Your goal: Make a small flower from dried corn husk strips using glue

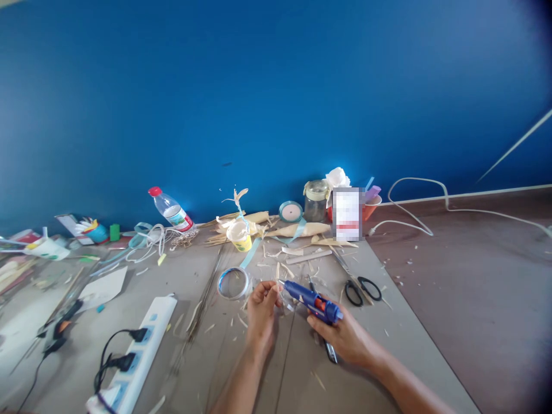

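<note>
My right hand is wrapped around a blue hot glue gun, its nozzle pointing left. The nozzle tip is right beside the fingers of my left hand, which pinch a small, pale husk strip that stands upright. Whether the nozzle touches the strip I cannot tell. Under my right hand lies a utility knife, partly covered. Black-handled scissors rest to the right of the gun. A roll of clear tape sits left of my left hand, and husk scraps are scattered around both hands.
A white power strip with black plugs lies at front left. Towards the blue wall stand a yellow cup, a tilted plastic bottle, a glass jar and dried husks. A white cable runs along the right.
</note>
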`<action>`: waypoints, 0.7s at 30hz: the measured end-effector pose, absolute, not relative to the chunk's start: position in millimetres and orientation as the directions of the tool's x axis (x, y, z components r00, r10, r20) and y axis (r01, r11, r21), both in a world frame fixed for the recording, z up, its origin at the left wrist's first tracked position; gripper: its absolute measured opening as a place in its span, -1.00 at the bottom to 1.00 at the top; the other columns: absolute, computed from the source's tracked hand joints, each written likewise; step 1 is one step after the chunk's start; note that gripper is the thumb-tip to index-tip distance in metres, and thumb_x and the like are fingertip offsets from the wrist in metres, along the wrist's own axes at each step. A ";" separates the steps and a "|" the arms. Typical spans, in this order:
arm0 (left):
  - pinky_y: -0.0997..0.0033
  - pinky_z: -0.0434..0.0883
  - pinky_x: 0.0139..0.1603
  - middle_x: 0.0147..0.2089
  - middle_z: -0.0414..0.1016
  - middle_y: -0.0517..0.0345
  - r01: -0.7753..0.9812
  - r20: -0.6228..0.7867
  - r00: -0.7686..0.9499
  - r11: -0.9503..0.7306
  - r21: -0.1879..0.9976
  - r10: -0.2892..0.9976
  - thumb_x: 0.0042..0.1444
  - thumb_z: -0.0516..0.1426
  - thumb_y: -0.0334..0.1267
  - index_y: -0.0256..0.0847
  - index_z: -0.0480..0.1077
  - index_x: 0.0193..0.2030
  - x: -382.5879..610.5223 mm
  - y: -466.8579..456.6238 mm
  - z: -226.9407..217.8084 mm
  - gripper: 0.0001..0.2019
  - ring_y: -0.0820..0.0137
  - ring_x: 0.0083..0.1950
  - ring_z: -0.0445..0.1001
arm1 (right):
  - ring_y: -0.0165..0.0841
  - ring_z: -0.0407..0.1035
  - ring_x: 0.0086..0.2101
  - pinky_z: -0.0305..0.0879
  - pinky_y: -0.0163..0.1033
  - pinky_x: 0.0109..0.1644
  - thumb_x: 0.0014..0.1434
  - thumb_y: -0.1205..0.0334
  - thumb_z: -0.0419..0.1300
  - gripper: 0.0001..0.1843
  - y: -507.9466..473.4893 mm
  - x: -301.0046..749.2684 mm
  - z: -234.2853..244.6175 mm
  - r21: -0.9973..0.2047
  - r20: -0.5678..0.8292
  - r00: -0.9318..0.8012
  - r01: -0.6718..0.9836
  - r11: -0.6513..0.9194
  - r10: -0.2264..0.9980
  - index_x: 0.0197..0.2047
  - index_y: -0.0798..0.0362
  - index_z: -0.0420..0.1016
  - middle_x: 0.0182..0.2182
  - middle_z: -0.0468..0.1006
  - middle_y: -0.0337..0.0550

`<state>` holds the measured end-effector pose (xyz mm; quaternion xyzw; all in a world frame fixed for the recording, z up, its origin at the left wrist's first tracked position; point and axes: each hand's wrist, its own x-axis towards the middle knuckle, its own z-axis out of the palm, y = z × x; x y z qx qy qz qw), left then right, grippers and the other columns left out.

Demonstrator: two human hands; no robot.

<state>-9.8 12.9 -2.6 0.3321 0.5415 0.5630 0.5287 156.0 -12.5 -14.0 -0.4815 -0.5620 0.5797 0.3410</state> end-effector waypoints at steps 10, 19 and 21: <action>0.58 0.19 -0.50 -0.63 0.27 0.30 -0.272 -0.218 -0.211 0.157 0.949 0.953 -0.11 0.19 -0.16 -0.26 0.35 -0.47 -11.3 11.9 -9.3 -0.81 0.58 -0.57 0.19 | -0.51 0.08 -0.60 0.10 -0.39 -0.54 0.03 0.06 0.14 -0.77 -12.9 155.3 -6.6 -0.973 -0.203 -0.299 0.167 -0.158 0.932 -0.36 0.05 0.29 -0.61 0.21 -0.37; 0.57 0.18 -0.51 -0.63 0.25 0.32 -0.294 -0.234 -0.193 0.171 0.940 0.953 -0.10 0.18 -0.18 -0.25 0.32 -0.47 -9.8 11.7 -4.6 -0.82 0.58 -0.58 0.19 | -0.49 0.13 -0.57 0.14 -0.39 -0.49 0.07 0.07 0.11 -0.77 -13.1 157.8 -12.3 -0.975 -0.146 -0.299 0.203 -0.086 0.943 -0.34 0.06 0.29 -0.56 0.27 -0.33; 0.57 0.18 -0.49 -0.62 0.26 0.31 -0.293 -0.215 -0.194 0.152 0.944 0.957 -0.10 0.18 -0.20 -0.25 0.32 -0.48 -10.0 11.5 -4.8 -0.83 0.58 -0.57 0.20 | -0.49 0.14 -0.57 0.14 -0.39 -0.50 0.07 0.08 0.11 -0.79 -13.5 157.5 -11.9 -0.977 -0.126 -0.292 0.202 -0.067 0.948 -0.34 0.07 0.31 -0.57 0.28 -0.33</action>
